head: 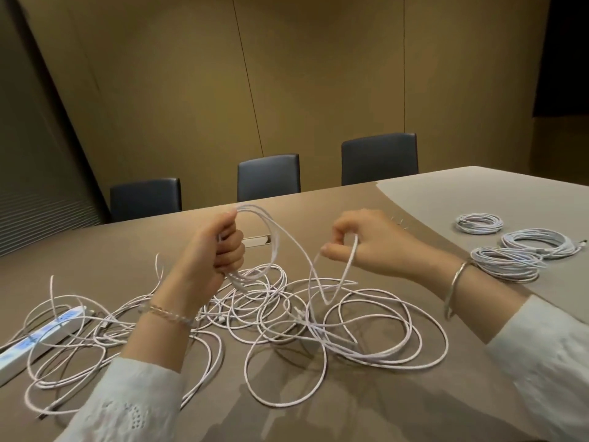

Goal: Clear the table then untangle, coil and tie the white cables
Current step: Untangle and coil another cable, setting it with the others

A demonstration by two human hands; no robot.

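White cables (pixel 318 314) sprawl in a loose tangle over the near middle of the table (pixel 318 409), loops crossing one another from the left edge to past the centre. The left hand (pixel 220 250) is raised above the heap, its fingers curled tight round a bunch of gathered loops that arch up out of the fist and drop back into the tangle. The right hand (pixel 360 240) hovers to the right of it, thumb and fingers pinching a single strand that hangs down to the pile. A chain bracelet (pixel 165 314) sits on the left wrist and a metal bangle (pixel 454 288) on the right; both arms wear pale sleeves. A white power strip (pixel 41 336) lies under the cables at the near left. Three coiled bundles (pixel 506 266) rest well apart from the tangle at the right. Three dark chairs (pixel 269 177) stand along the table's far side.
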